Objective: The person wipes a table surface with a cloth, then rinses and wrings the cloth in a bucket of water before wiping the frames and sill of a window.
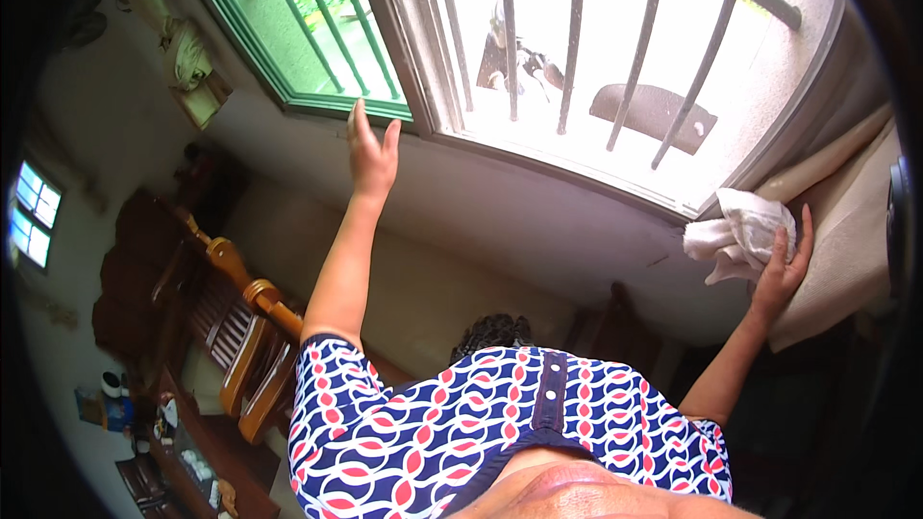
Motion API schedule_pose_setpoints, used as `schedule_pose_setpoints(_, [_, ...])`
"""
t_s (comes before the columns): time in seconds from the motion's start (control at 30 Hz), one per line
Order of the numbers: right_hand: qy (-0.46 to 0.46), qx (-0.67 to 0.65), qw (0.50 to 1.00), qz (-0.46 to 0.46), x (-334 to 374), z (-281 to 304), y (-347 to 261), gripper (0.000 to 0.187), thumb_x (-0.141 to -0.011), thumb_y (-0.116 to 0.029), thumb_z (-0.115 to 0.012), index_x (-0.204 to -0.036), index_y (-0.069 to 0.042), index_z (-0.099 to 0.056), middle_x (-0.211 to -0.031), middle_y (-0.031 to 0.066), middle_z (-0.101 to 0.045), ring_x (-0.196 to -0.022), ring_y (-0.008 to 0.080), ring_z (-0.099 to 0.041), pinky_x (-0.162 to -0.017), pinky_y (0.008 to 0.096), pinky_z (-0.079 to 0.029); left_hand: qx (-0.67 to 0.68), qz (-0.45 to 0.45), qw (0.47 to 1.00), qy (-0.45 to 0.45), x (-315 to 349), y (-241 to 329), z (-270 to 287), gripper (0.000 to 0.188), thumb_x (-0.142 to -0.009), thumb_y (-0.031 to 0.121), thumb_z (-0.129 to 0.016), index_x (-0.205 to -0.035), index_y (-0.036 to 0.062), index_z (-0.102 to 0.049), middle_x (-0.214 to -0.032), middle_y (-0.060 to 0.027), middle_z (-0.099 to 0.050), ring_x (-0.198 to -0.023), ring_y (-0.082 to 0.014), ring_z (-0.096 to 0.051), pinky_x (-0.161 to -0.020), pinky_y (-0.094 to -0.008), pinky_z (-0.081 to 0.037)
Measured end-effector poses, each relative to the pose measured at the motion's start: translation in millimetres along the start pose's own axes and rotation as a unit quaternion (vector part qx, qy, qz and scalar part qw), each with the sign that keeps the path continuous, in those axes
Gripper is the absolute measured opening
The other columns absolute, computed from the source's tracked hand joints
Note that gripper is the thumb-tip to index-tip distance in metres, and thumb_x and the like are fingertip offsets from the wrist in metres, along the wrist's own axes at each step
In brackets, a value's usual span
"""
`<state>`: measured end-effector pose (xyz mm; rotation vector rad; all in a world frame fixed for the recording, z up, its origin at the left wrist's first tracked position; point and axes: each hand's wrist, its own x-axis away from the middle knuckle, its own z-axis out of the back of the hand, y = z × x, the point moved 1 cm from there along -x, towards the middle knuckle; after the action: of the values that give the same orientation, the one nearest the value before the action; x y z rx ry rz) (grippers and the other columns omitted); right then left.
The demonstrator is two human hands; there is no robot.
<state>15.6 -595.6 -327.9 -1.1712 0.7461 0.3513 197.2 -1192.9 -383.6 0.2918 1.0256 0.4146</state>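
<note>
My left hand (373,156) is raised to the lower edge of the window's green-tinted pane (332,34). Its fingers are stretched out and thumb apart, holding nothing; whether the fingertips touch the frame I cannot tell. Out to the right, my right hand (784,274) grips a crumpled white cloth (745,231) by its side. That cloth sits at the lower right corner of the window frame (577,173), beside a beige curtain (846,221). The curtain hangs right behind my right hand.
Dark bars (574,38) cross the bright window opening. Below the sill runs a pale wall (481,168). Wooden chairs (240,346) stand at the left, near a low table (212,457) with small items on it. A tied curtain (187,53) hangs at the upper left.
</note>
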Motion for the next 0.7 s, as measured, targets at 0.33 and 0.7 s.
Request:
schedule_pose_setpoints(0.33, [-0.031, -0.002, 0.997, -0.076, 0, -21, 106, 0.045, -0.098, -0.012, -0.058, -0.141, -0.002, -0.050, -0.146, 0.0145, -0.050, -0.134, 0.0279, -0.046, -0.114, 0.0379, -0.034, -0.073, -0.067, 0.985, 0.143, -45, -11, -110, 0.053, -0.097, 0.029, -0.062, -0.137, -0.0029, -0.049, -0.131, -0.0246, -0.054, -0.125, -0.0400, -0.048, -0.106, -0.0484, -0.038])
schedule_pose_setpoints(0.7, [-0.072, -0.070, 0.985, -0.141, 10, -46, 117, 0.046, -0.098, -0.010, -0.059, -0.142, -0.002, -0.049, -0.144, 0.0131, -0.049, -0.130, 0.0243, -0.048, -0.111, 0.0352, -0.037, -0.231, -0.124, 0.956, 0.130, -31, -5, -76, 0.062, -0.096, 0.035, -0.061, -0.145, 0.0009, -0.041, -0.125, -0.0165, -0.057, -0.111, -0.0342, -0.054, -0.094, -0.0464, -0.041])
